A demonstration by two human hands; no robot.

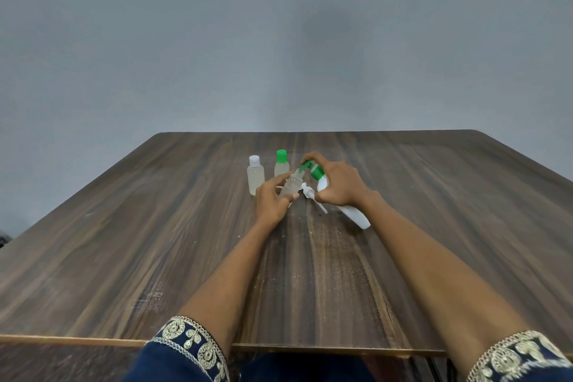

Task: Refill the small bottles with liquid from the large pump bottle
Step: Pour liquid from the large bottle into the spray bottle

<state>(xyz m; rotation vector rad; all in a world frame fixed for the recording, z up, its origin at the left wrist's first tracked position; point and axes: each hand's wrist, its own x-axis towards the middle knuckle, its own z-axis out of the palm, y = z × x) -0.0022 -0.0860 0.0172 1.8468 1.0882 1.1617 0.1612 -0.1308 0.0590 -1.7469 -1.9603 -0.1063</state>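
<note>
My right hand (339, 181) grips the large white pump bottle (356, 215), which is tilted with its green pump head (311, 169) pointing left; one finger lies over the pump top. The nozzle meets the open neck of a small clear bottle (291, 184), tilted and held in my left hand (273, 200). A small white pump cap with its tube (311, 195) lies on the table between my hands. Two more small bottles stand upright behind: one with a white cap (255, 175), one with a green cap (281, 164).
All of this sits near the middle of a dark wooden table (155, 242) in front of a plain grey wall. The table's near edge runs just above my embroidered blue sleeves (192, 347).
</note>
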